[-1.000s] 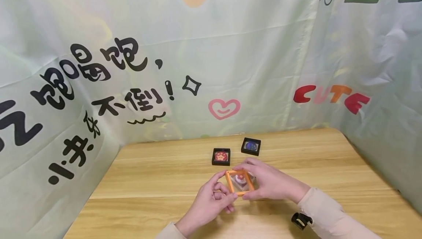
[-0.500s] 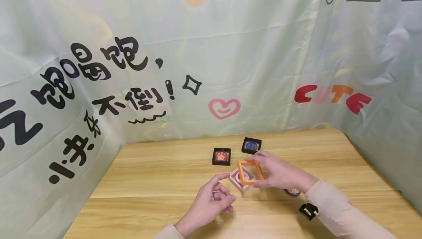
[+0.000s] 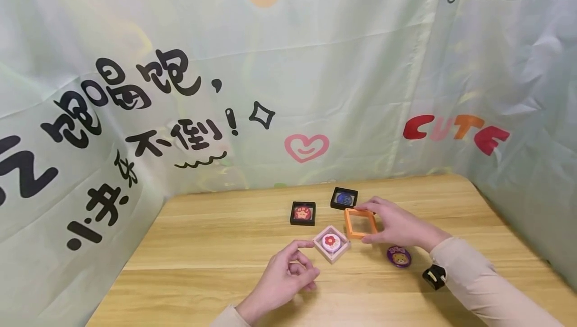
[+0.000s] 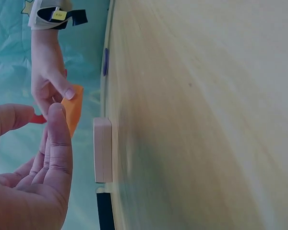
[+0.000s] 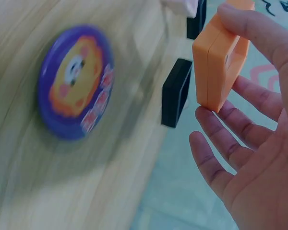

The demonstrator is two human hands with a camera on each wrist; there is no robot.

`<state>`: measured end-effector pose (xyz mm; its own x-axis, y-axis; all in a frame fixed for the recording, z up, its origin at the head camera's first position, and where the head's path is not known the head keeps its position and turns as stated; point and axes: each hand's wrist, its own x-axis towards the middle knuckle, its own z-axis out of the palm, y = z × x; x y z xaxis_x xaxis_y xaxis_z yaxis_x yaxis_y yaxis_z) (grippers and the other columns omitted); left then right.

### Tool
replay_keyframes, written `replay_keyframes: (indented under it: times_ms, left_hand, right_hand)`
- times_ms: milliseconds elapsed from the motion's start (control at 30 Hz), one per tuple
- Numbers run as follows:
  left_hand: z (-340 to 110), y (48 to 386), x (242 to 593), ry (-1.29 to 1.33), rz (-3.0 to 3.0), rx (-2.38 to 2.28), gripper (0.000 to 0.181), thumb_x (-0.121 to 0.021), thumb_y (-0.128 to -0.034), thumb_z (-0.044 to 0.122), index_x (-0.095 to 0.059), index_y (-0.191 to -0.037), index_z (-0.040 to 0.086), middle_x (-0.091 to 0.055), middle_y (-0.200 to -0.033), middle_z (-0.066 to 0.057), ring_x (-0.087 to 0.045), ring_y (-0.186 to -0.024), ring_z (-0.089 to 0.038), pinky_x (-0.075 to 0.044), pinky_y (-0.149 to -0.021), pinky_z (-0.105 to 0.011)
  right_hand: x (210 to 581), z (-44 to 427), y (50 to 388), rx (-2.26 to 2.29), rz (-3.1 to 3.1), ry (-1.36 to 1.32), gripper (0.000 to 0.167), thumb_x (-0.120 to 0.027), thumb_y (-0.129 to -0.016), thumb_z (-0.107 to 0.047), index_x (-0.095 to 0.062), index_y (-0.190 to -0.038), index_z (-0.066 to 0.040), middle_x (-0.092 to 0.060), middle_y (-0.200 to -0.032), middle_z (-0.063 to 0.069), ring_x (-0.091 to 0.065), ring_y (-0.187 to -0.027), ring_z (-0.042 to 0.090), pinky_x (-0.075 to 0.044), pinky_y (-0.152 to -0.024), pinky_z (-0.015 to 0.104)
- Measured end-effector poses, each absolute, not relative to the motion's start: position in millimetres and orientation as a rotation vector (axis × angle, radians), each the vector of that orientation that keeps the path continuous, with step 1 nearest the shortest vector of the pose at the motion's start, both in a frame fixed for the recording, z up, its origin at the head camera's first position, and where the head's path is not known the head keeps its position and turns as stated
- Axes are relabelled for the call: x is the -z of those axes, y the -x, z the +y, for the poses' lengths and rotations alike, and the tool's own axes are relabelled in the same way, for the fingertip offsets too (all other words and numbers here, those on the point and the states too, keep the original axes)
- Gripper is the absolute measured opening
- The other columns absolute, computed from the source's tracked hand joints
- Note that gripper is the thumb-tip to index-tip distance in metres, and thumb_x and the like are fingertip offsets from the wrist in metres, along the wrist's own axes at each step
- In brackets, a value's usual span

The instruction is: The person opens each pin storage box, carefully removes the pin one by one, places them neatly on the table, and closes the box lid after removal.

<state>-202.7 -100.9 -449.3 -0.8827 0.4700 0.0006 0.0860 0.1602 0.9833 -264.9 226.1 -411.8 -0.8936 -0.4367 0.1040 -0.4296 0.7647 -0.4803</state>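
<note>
In the head view my right hand (image 3: 401, 224) holds a square orange display frame (image 3: 362, 224) with a clear film middle, thumb on the near edge and fingers on the far one. The right wrist view shows the orange frame (image 5: 216, 62) raised above the table. My left hand (image 3: 286, 277) hovers with loosely bent fingers and nothing in them, its index fingertip close to a pink display frame (image 3: 322, 254). A round white badge with a red flower (image 3: 331, 241) sits inside the pink frame. Below the right hand lies a purple-rimmed badge with a bear face (image 3: 399, 257).
Two black display frames stand farther back: one frame (image 3: 292, 214) holds a red badge (image 3: 302, 213), the other a blue badge (image 3: 345, 199). A printed curtain (image 3: 360, 91) surrounds the wooden table (image 3: 203, 247) behind and at the sides.
My right hand has carried the orange frame away from my left hand, rightward and back, uncovering the pink frame and the purple badge. The left hand has let go and stayed nearly still.
</note>
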Motion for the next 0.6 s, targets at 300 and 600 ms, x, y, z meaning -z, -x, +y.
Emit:
replay_keyframes:
  times_ms: [300, 600]
  left_hand:
    - [-107, 204, 452, -0.541, 2.178, -1.739, 0.046, -0.079, -0.0960, 0.007, -0.061, -0.138, 0.001, -0.071, -0.097, -0.006, -0.076, -0.075, -0.022, -0.067, -0.067, -0.026]
    - [-110, 205, 453, -0.587, 2.222, -1.686, 0.038, -0.078, -0.0968, 0.010, -0.065, -0.131, 0.000, -0.071, -0.092, -0.003, -0.073, -0.070, -0.013, -0.063, -0.062, -0.023]
  right_hand:
    - [418, 240, 273, 0.739, 2.951, 0.673, 0.081, -0.092, -0.084, -0.044, -0.060, -0.149, -0.005, -0.062, -0.139, 0.021, -0.064, -0.124, 0.043, -0.059, -0.103, 0.065]
    - [423, 258, 286, 0.673, 2.951, 0.644, 0.081, -0.093, -0.083, -0.042, -0.061, -0.146, -0.002, -0.063, -0.136, 0.024, -0.065, -0.119, 0.041, -0.059, -0.102, 0.064]
